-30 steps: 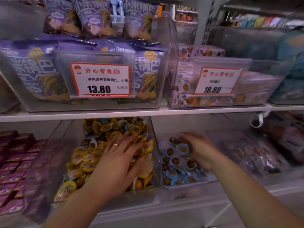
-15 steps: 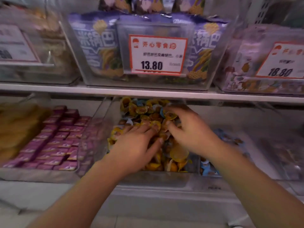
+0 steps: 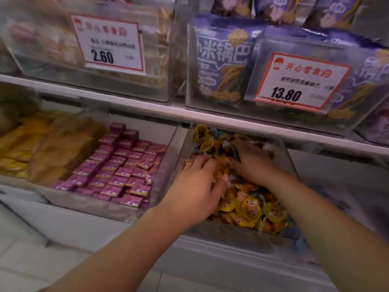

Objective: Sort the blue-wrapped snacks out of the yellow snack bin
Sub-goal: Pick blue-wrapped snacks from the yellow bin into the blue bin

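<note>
Two hands in the clear yellow snack bin (image 3: 231, 232), round yellow-wrapped snacks (image 3: 250, 207) heaped inside, left hand (image 3: 195, 186) spread flat on them, right hand (image 3: 252, 163) curled, grasp unclear

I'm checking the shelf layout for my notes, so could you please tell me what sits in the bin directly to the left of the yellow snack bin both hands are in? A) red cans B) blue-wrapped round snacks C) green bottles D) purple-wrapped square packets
D: the bin left of the yellow snack bin is filled with rows of purple-wrapped square packets.
</note>
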The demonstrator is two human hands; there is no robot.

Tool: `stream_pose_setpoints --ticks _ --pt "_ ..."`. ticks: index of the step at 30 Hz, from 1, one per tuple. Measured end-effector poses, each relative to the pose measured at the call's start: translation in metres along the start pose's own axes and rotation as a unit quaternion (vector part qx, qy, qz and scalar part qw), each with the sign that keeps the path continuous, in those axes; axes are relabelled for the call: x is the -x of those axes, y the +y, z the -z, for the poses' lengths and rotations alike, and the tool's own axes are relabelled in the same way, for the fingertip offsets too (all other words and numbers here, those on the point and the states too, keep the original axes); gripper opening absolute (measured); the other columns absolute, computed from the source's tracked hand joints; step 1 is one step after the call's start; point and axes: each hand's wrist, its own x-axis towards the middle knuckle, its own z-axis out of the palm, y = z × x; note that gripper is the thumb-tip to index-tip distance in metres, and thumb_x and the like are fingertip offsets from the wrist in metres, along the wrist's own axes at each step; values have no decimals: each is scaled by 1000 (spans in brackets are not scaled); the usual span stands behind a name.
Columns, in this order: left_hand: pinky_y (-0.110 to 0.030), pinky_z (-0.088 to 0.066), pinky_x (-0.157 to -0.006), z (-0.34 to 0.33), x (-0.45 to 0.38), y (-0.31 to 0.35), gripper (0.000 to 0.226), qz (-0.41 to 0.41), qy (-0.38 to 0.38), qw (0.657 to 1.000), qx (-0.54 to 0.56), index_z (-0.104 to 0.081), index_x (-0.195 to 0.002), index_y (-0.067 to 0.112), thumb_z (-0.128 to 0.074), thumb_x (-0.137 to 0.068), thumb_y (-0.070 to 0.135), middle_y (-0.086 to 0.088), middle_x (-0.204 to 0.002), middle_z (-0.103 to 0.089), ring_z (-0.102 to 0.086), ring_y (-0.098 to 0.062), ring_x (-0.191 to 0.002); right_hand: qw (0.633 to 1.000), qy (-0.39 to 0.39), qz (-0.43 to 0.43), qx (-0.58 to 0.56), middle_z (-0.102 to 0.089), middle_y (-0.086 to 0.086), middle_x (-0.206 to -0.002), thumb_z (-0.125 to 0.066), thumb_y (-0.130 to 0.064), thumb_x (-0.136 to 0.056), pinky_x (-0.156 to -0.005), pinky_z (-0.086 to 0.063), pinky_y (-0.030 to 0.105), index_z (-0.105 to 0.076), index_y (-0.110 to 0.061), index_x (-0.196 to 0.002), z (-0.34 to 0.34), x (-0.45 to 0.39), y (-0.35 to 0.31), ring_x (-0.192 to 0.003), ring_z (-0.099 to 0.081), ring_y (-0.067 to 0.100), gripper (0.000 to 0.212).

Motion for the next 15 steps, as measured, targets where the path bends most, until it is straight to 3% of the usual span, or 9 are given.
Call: stream_pose_setpoints --ticks 2,4,7,9,11,13,15 --pt "-31 -41 -100 6 -1 1 39 21 23 996 82 -51 -136 28 -47 -100 42 5 -137 -50 -48 -16 -124 998 39 17 -42 -57 9 -138 -63 -47 -90 -93 -39 29 -51 -24 -139 -3 3 -5 -123 -54 29 56" --pt "-27 -43 -96 10 0 3 37 40 42 989 137 -52 -134 30 -50 -99 40 9 -133 -51 -50 -10 -120 994 26 -17 -108 -59 3 -135 -69 -48 -87 -92 -38 25 -54 -27 -135 3 0 -6 -120 -56 24 54" --pt "-23 -42 -95 11 2 4 37 43 54 984 164 -51 -135 29 -52 -99 36 11 -132 -51 -50 -5 -119 966 31 -99 -235 -67 0 -119 -75 -44 -83 -95 -49 33 -64 -27 -121 15 -5 -2 -107 -63 18 43" --pt "-13 -41 -86 10 0 4 36 47 67 981 174 -51 -135 31 -53 -99 35 13 -130 -52 -51 3 -110 931 64 -139 -332 -74 -6 -96 -78 -45 -81 -76 -56 26 -71 -24 -108 23 -2 1 -88 -69 5 35" --pt "-8 -40 -75 9 -2 4 36 60 80 976 193 -51 -134 33 -53 -98 36 14 -128 -53 -53 5 -97 900 65 -149 -405 -74 -9 -76 -79 -44 -80 -56 -50 15 -74 -23 -97 31 8 -3 -66 -67 -2 28" --pt "-14 -43 -79 7 -5 4 37 57 88 977 186 -51 -135 32 -54 -98 36 12 -128 -54 -55 3 -98 857 40 -144 -494 -77 -3 -83 -79 -35 -82 -60 -52 20 -75 -20 -97 36 19 -8 -72 -72 8 22" --pt "-26 -45 -91 2 -10 4 38 32 92 985 144 -52 -134 28 -56 -97 33 8 -130 -55 -55 -7 -111 828 43 -132 -543 -77 3 -90 -77 -27 -85 -63 -55 22 -74 -20 -96 43 34 -12 -75 -74 13 14"
